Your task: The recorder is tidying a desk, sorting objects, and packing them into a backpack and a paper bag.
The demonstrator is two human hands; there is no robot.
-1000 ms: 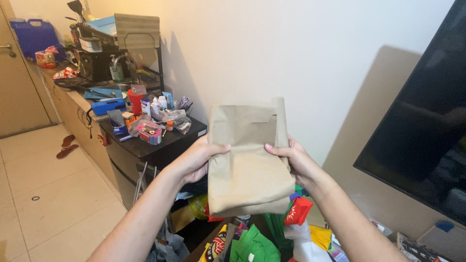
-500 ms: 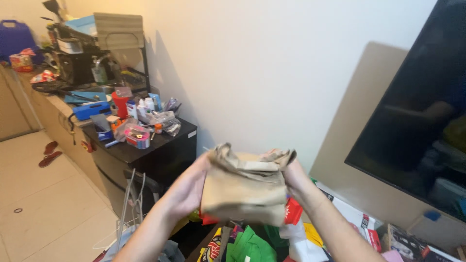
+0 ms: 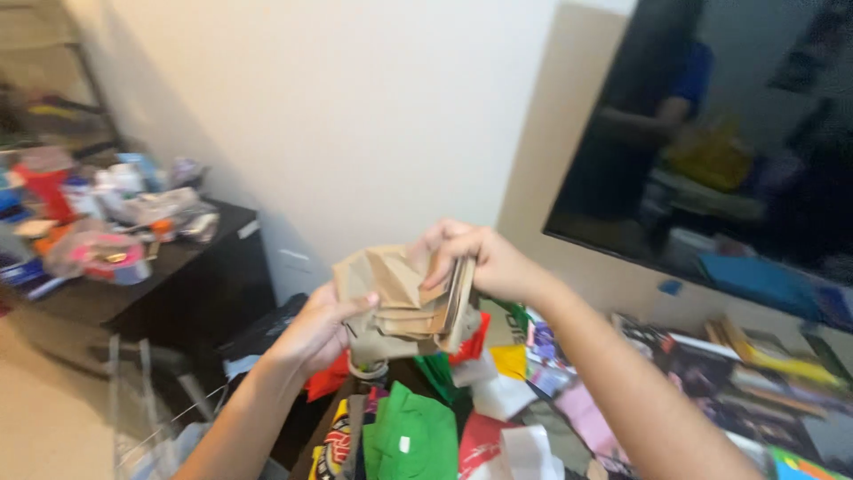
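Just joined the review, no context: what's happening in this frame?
A person holds a folded brown paper bag in both hands above a heap of bright bags and papers. The left hand grips its lower left side, thumb on the front; the right hand pinches the folded layers at the top right edge. The bag is creased into a thick, compact wad. A dark cluttered cabinet stands to the left, a dark screen on the right.

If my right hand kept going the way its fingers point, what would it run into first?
The right hand points leftward with its fingers already on the folded brown paper bag, so it would press into that first. Beyond the bag sits the left hand, though depth is hard to judge.
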